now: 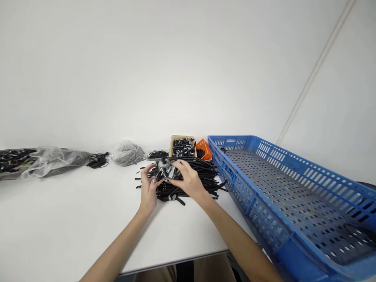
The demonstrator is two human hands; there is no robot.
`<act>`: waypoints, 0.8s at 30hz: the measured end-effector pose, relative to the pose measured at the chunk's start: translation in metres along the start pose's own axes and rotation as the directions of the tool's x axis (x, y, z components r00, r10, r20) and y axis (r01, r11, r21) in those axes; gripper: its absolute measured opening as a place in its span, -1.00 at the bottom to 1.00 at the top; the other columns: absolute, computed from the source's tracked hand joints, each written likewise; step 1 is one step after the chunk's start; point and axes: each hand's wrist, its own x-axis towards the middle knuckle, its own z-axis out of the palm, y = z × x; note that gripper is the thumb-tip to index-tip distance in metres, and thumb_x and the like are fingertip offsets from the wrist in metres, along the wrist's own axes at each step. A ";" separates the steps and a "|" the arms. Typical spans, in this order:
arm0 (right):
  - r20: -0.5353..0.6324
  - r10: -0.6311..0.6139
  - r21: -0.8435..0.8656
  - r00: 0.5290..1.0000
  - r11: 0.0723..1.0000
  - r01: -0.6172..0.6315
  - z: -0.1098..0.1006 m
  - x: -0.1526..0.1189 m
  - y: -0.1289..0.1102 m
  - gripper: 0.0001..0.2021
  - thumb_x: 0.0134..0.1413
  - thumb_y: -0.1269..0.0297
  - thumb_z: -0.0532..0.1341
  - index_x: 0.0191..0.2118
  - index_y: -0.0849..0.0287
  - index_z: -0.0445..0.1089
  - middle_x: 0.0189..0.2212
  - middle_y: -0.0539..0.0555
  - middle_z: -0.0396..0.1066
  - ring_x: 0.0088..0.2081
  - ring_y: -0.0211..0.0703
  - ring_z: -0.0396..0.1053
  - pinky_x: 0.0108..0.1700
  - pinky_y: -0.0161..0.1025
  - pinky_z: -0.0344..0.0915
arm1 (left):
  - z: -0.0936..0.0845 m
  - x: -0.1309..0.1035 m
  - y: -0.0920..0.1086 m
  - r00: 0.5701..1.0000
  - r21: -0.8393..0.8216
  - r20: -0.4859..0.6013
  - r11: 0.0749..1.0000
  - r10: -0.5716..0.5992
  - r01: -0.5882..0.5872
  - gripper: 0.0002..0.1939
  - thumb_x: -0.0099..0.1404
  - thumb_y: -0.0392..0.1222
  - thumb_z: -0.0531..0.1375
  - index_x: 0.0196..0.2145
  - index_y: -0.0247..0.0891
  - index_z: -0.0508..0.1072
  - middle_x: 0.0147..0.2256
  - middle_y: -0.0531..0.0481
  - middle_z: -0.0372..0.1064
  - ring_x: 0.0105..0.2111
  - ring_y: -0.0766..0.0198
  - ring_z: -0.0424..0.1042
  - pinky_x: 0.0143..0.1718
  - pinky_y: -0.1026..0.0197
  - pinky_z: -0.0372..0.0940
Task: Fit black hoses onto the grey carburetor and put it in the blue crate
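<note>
Between my two hands are several small grey and black plastic fittings (pixel 168 169), held just above a pile of black tubes (pixel 205 174). My left hand (pixel 149 187) grips the cluster from the left, thumb and fingers curled round it. From the right, my right hand (pixel 188 179) closes its fingertips on the same fittings. Their exact shape is partly hidden by the fingers. One loose grey and black fitting (pixel 173 197) lies at the front edge of the tube pile, below my hands.
A long blue plastic crate (pixel 249 188) stands along the right. Behind the tubes are a cream bin (pixel 171 147) of similar fittings and a tilted orange basket (pixel 207 147). Clear plastic bags (pixel 127 152) and black bundles (pixel 98 160) line the wall on the white table (pixel 73 219).
</note>
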 end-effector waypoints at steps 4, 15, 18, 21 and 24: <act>-0.175 0.050 -0.023 0.983 0.998 -0.054 -0.032 0.073 0.011 -0.54 0.23 0.13 0.32 0.21 -0.05 0.27 0.13 0.18 0.22 0.11 0.27 0.26 0.22 0.26 0.18 | 0.006 -0.012 0.007 0.966 0.240 0.252 0.964 0.054 -0.117 -0.65 0.41 -0.07 0.10 0.11 -0.13 0.19 0.07 -0.14 0.25 -0.07 0.09 0.42 -0.03 0.03 0.36; -0.129 0.533 -0.659 0.836 0.584 -0.474 -0.170 0.183 0.144 -0.44 0.12 0.38 0.33 0.21 -0.01 0.22 0.03 0.13 0.33 0.07 0.08 0.30 0.09 -0.11 0.28 | 0.007 -0.012 -0.005 0.620 0.423 0.762 0.581 0.186 -0.695 -0.81 0.42 -0.34 -0.07 -0.12 -0.22 0.29 -0.27 -0.05 0.38 -0.31 0.14 0.39 -0.34 0.14 0.28; -0.222 0.703 -0.673 0.676 0.391 -0.627 -0.194 0.142 0.184 -0.47 0.09 0.44 0.31 0.18 0.16 0.25 -0.07 0.20 0.40 -0.02 0.07 0.37 -0.02 -0.16 0.31 | 0.011 -0.014 -0.008 0.587 0.410 0.784 0.540 0.203 -0.735 -0.83 0.41 -0.37 -0.06 -0.19 -0.24 0.30 -0.34 -0.04 0.35 -0.36 0.13 0.33 -0.38 0.12 0.23; -0.292 0.809 -0.679 0.511 0.201 -0.706 -0.210 0.100 0.215 -0.50 0.00 0.54 0.31 0.10 0.20 0.33 -0.12 0.27 0.41 -0.04 0.14 0.39 -0.07 -0.11 0.32 | 0.015 -0.017 -0.009 0.579 0.409 0.793 0.539 0.191 -0.737 -0.83 0.38 -0.39 -0.04 -0.24 -0.23 0.29 -0.38 -0.03 0.32 -0.39 0.13 0.31 -0.40 0.11 0.19; -0.300 0.858 -0.695 0.416 0.103 -0.712 -0.220 0.075 0.240 -0.51 -0.09 0.60 0.32 0.03 0.20 0.39 -0.12 0.30 0.42 0.00 0.19 0.37 -0.07 -0.06 0.31 | 0.017 -0.020 -0.011 0.589 0.422 0.790 0.548 0.169 -0.723 -0.84 0.35 -0.41 -0.02 -0.25 -0.23 0.29 -0.38 -0.02 0.32 -0.40 0.13 0.30 -0.39 0.10 0.18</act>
